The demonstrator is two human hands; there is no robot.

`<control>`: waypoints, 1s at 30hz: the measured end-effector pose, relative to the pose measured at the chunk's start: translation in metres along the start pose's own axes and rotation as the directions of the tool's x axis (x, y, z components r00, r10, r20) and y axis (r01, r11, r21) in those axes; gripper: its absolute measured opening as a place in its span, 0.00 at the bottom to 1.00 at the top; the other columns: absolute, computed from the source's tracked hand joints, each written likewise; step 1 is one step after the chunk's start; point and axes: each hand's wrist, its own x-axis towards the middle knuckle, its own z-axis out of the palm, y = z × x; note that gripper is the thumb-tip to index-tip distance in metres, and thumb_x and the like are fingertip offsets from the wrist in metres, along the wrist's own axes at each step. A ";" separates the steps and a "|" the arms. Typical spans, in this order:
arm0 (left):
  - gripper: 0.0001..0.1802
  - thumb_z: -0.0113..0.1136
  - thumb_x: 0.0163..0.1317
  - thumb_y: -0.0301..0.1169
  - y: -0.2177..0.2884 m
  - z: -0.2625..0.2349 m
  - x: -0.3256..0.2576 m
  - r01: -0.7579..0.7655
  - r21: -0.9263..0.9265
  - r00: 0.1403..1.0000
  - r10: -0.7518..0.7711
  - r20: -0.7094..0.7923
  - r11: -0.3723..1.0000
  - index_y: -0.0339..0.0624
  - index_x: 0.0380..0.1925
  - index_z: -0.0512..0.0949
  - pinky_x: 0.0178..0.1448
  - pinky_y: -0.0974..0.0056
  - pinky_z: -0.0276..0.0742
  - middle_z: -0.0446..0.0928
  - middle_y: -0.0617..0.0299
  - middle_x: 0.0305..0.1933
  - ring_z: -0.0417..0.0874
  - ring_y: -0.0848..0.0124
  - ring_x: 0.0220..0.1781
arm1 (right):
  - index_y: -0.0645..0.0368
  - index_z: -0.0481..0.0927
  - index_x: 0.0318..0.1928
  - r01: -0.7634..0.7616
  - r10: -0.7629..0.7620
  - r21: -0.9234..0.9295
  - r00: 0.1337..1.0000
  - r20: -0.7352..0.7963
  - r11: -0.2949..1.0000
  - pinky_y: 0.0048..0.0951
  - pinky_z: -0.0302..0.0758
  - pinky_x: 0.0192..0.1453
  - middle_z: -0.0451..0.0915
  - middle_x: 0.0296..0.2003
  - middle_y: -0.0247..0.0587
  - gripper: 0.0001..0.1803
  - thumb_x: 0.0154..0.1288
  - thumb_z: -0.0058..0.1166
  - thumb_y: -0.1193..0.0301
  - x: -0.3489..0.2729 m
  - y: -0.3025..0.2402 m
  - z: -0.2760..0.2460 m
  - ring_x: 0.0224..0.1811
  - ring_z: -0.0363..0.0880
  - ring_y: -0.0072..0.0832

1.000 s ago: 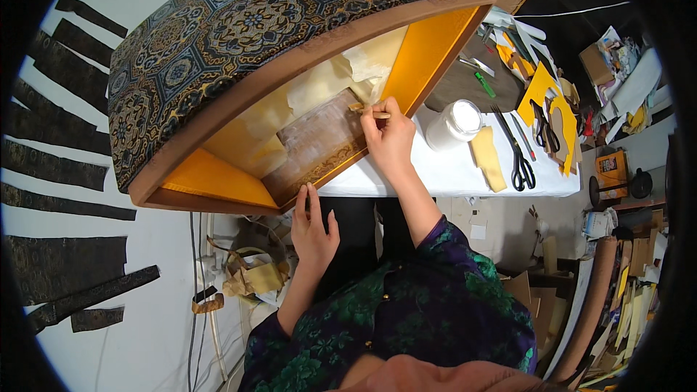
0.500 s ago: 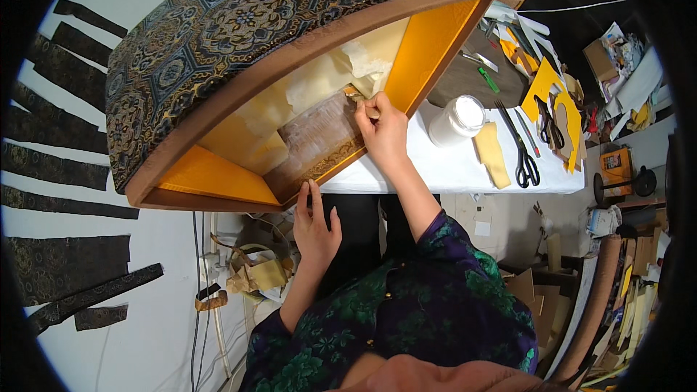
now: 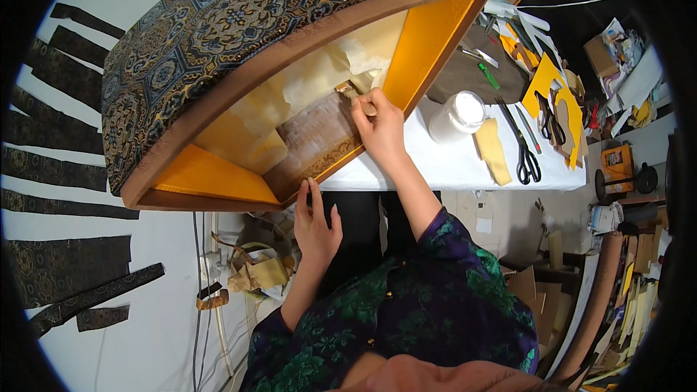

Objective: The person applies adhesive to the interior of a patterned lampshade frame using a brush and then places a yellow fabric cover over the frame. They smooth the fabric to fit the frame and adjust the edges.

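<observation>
A large curved box (image 3: 435, 43) with a yellow inside and a dark patterned brocade cover (image 3: 239, 22) lies on its side on a white table (image 3: 450, 170). My right hand (image 3: 379, 125) reaches into it and grips a small brush (image 3: 351, 93) against a brown glue-wet panel (image 3: 316, 138) on the box's floor. Pale paper (image 3: 327, 72) lines the back wall. My left hand (image 3: 316, 221) rests with fingers apart on the box's lower front edge, holding nothing.
A white jar (image 3: 457, 116), a yellow cloth (image 3: 492, 149), black scissors (image 3: 523, 149), a green pen (image 3: 488, 76) and yellow card cutouts (image 3: 555, 98) lie right of the box. Dark fabric strips (image 3: 51, 167) lie at the left. A bin of scraps (image 3: 254, 265) stands below the table.
My right hand has moved the brush a little along the upper corner of the brown panel. My left hand stays on the box edge.
</observation>
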 end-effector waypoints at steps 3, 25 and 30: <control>0.42 0.64 0.62 0.31 -0.001 0.001 0.000 0.006 0.008 1.000 -0.006 0.002 1.000 0.39 0.75 0.57 0.62 0.52 0.77 0.60 0.40 0.71 0.71 0.44 0.67 | 0.61 0.74 0.34 -0.041 0.044 -0.022 0.990 0.136 0.999 0.39 0.79 0.32 0.83 0.28 0.50 0.09 0.64 0.60 0.72 -0.008 -0.002 0.007 0.29 0.85 0.46; 0.42 0.64 0.61 0.31 0.002 0.000 0.001 0.011 0.010 1.000 -0.012 0.013 1.000 0.39 0.75 0.58 0.57 0.53 0.79 0.58 0.42 0.72 0.73 0.44 0.64 | 0.62 0.77 0.37 0.093 -0.139 0.169 0.949 0.284 0.981 0.40 0.79 0.33 0.82 0.28 0.49 0.06 0.62 0.59 0.75 -0.023 -0.020 0.032 0.30 0.83 0.47; 0.40 0.64 0.61 0.31 0.005 -0.001 0.002 0.028 0.013 1.000 -0.028 0.005 1.000 0.37 0.73 0.61 0.59 0.53 0.79 0.61 0.41 0.71 0.73 0.45 0.66 | 0.63 0.78 0.36 0.089 -0.295 0.449 0.861 0.415 0.889 0.41 0.76 0.33 0.81 0.30 0.49 0.05 0.61 0.58 0.76 -0.020 -0.037 0.034 0.29 0.81 0.50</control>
